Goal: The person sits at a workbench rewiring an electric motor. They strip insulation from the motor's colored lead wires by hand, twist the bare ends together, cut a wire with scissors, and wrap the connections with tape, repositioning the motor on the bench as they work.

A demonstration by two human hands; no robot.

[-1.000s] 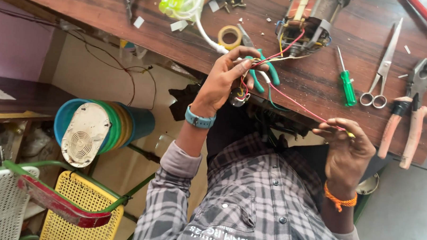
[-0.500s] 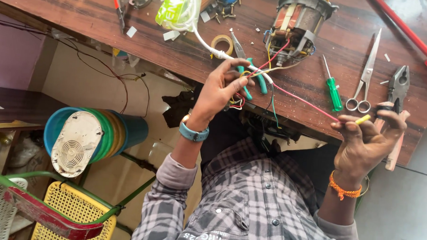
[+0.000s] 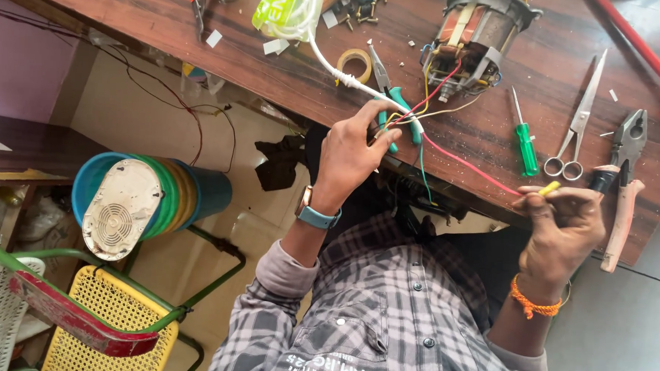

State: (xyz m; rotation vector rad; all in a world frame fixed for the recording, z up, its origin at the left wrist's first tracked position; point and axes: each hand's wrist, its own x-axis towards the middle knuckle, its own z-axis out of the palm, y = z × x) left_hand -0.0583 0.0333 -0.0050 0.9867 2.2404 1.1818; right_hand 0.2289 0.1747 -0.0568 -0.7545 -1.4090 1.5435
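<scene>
Bare desk (image 3: 485, 136) between the hands; screwdriver (image 3: 524, 137), scissors (image 3: 577, 121) and pliers (image 3: 623, 181) seemingly crowd the right.

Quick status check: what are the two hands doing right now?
Left hand pinches wires by teal-handled pliers. Right hand holds red wire taut. Nothing between them.

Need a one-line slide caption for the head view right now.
Left hand pinches motor leads; right hand pulls the red wire taut by its yellow sleeve.
</scene>
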